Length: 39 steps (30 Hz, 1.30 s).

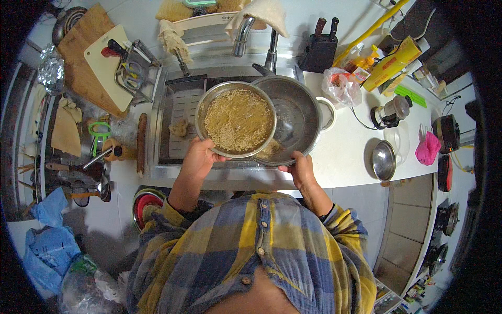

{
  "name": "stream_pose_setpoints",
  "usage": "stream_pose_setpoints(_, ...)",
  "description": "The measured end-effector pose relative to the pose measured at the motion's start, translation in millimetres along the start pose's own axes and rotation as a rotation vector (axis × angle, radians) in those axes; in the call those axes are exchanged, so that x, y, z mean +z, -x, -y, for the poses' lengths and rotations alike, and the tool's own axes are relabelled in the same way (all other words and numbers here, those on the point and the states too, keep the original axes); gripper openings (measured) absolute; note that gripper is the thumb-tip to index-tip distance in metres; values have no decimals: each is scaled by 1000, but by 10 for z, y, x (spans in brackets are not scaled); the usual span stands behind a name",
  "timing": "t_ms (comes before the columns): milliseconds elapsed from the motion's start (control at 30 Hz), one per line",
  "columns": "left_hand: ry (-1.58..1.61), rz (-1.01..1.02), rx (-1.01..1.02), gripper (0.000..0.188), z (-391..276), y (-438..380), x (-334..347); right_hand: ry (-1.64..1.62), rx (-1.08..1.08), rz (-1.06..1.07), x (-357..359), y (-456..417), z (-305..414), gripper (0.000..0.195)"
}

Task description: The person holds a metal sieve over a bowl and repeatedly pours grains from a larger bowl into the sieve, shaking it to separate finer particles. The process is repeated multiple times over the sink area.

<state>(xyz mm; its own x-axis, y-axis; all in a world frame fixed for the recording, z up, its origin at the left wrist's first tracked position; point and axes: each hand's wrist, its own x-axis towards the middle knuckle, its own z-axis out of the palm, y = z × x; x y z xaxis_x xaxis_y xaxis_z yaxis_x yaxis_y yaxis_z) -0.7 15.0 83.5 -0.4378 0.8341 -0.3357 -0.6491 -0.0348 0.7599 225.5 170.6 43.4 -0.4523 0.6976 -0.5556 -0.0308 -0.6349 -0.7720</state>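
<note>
My left hand (pixel 200 157) grips the near left rim of a steel bowl (pixel 202 135) that holds pale sesame-like seeds (pixel 239 119) in cloudy liquid. This bowl overlaps the left side of a larger steel basin (pixel 298 106), over the sink (pixel 157 157). My right hand (pixel 301 167) holds the near rim of the basin, thumb and fingers about its edge. Inside the basin lie a little water and a small heap of seeds (pixel 270 150) at the near left side. The chrome faucet (pixel 245 37) stands behind both vessels.
A slotted steel drain tray (pixel 182 145) with a tan clump sits left in the sink. Rightward on the white counter (pixel 345 149) are a knife block (pixel 318 53), a plastic bag (pixel 341 86), a small blender (pixel 392 112) and a small steel bowl (pixel 384 160). Cutting boards (pixel 106 70) lean at left.
</note>
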Motion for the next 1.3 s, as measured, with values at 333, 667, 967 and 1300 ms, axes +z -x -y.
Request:
stream_pose_setpoints(333, -106, -60, -39, 34, 83, -187, 74, 47, 55, 41, -33, -26, -35, 34)
stream_pose_setpoints(667, -146, -60, -89, 34, 146, -255, 168, 28, 53, 48, -52, -52, -43, 35)
stream_pose_setpoints(967, -161, 18, -127, 43, 176, -266, 185, 50, 35, 47, -60, -32, -38, 36)
stream_pose_setpoints(1300, -174, -17, -115, 41, 130, -233, 256, 62, 32, 56, -76, -13, -56, 36)
